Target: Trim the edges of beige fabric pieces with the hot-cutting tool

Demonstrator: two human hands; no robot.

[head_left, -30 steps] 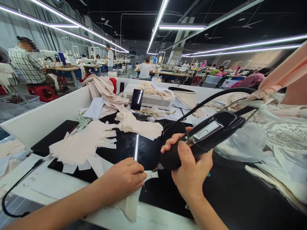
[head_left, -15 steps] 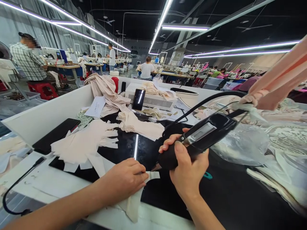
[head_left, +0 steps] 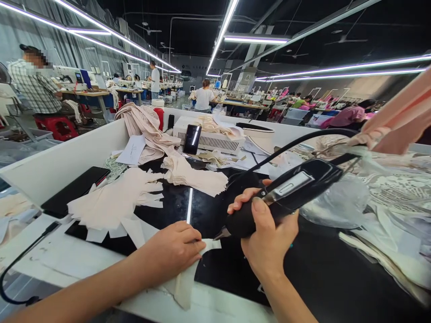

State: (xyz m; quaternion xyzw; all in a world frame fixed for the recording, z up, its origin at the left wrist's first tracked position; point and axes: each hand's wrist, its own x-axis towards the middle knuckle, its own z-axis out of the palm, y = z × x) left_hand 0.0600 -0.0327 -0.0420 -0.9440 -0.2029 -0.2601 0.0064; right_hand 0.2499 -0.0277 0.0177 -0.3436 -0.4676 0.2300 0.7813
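My left hand is closed at the black work surface, its fingers pressed together on a cream fabric piece. One end of that piece sticks out past my fingertips; a longer part hangs over the table's front edge. Wrapped in my right hand is a black corded hand tool, tilted, with a metal tip just above or at the fabric's end; I cannot tell whether they touch. A knotted pink fabric strip is tied near the tool's rear. Cream fabric pieces lie in a pile beyond my left hand.
Another fabric stack lies at the middle back, before a phone and a vented white box. A black cable arches behind the tool. Plastic bags and lace lie at right. A white side wall borders the left.
My right hand and the tool have shifted slightly right, the tip drawing a little back from the fabric. My left hand keeps its place on the fabric. The whole view has shifted slightly.
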